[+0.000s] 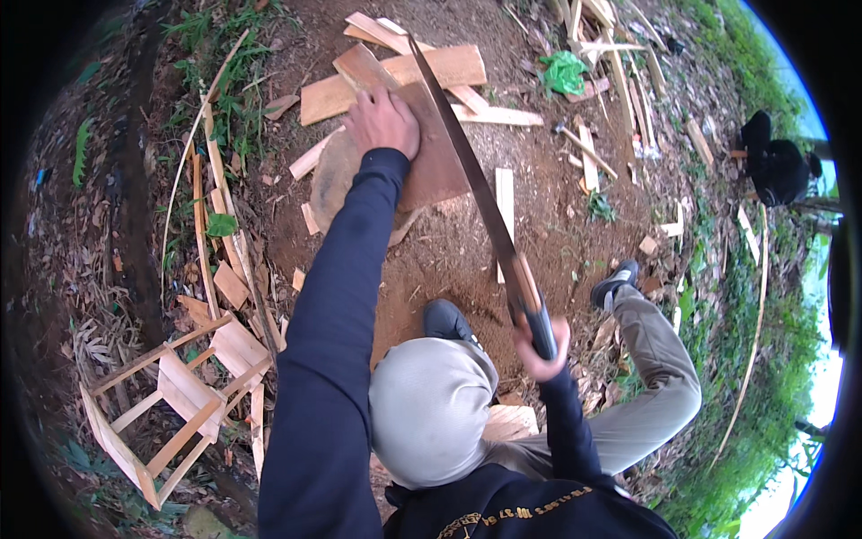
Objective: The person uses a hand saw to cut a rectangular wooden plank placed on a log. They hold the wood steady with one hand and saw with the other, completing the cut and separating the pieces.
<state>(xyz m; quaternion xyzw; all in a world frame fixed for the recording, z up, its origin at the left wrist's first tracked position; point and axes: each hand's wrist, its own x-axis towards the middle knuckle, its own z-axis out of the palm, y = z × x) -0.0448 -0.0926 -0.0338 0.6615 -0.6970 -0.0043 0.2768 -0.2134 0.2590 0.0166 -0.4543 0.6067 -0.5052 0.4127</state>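
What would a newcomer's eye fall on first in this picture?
Likely the long handsaw, slanting down from upper centre in the right hand's grip. Left of it, the left hand's grip rests on a reddish board over a stump. A bright green plastic bag sits upper right, a wooden frame lower left.

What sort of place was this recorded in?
Probably an improvised outdoor woodworking spot: a long dark-bladed handsaw in the right hand, pale flat wooden planks scattered on brown soil, and green leafy undergrowth nearby.

Brown soil [570,256] runs to green plants [754,395] at right. Bright sky [822,382] shows beyond. A wooden frame [186,388] rests lower left.
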